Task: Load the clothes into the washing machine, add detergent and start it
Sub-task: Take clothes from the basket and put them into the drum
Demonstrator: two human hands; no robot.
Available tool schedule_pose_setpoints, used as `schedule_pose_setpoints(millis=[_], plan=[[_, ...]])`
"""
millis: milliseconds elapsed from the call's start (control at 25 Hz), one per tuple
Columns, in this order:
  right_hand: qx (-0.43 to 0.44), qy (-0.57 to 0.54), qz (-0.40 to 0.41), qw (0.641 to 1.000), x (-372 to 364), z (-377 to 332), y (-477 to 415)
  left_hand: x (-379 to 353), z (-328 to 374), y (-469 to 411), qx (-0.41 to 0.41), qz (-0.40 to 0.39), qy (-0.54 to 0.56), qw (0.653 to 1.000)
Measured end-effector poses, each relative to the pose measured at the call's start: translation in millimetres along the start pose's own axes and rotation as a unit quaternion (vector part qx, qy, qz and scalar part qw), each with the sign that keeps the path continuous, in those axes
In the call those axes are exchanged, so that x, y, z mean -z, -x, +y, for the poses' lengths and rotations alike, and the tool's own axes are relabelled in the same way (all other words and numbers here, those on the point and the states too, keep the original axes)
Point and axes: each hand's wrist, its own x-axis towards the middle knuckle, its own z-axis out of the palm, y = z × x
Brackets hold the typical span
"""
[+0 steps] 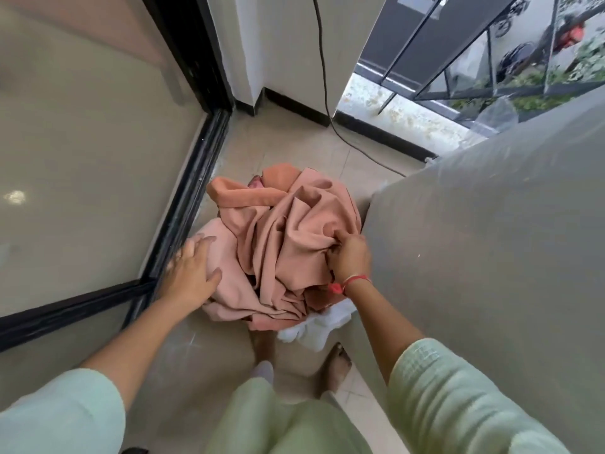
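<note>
On the tiled floor, between the black-framed glass door (183,224) on the left and a tall grey covered bulk (491,240) on the right, lies the heap of clothes (284,244), straight ahead of the person and below both hands. The heap runs away from the person: a white piece (314,326) at the near end, an orange piece (242,194) at the far end, and a big crumpled peach cloth (294,231) on top.

The right hand (348,257), with a red thread bracelet (355,280) at the wrist, has its fingers curled into a fold of the peach cloth at the heap's right edge, just beside the grey bulk. The left hand (193,273) is flat with its fingers spread over the pale pink garment (226,290) on the heap's left side; blur hides whether it presses or only hovers.

The grey bulk is probably the washing machine under a cover, though no lid or door shows. If so, the load must go up and to the right, and the right hand is the nearer one, so the left has to scoop under and follow across
</note>
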Motion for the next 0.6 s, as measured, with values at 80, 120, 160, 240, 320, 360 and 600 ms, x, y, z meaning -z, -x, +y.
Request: schedule_pose_setpoints(millis=[80,120,160,240,320,360,600], plan=[[0.056,-0.065,0.084,0.993,17,-20,30,9,23,7,-0.032,-0.012,0.027,0.999],[0.090,-0.091,0.126,0.984,29,-33,51,16,36,12,-0.045,-0.022,0.038,0.998],[0.114,-0.110,0.159,0.974,40,-46,73,22,49,18,-0.055,-0.033,0.045,0.997],[0.142,-0.148,0.212,0.955,66,-66,110,33,70,28,-0.082,-0.053,0.059,0.993],[0.164,-0.207,0.251,0.931,102,-82,131,41,86,36,-0.131,-0.056,0.089,0.986],[0.179,-0.236,0.270,0.916,124,-90,137,46,92,40,-0.152,-0.047,0.105,0.982],[0.294,-0.347,0.433,0.778,269,-142,182,99,132,71,-0.178,0.077,0.238,0.952]])
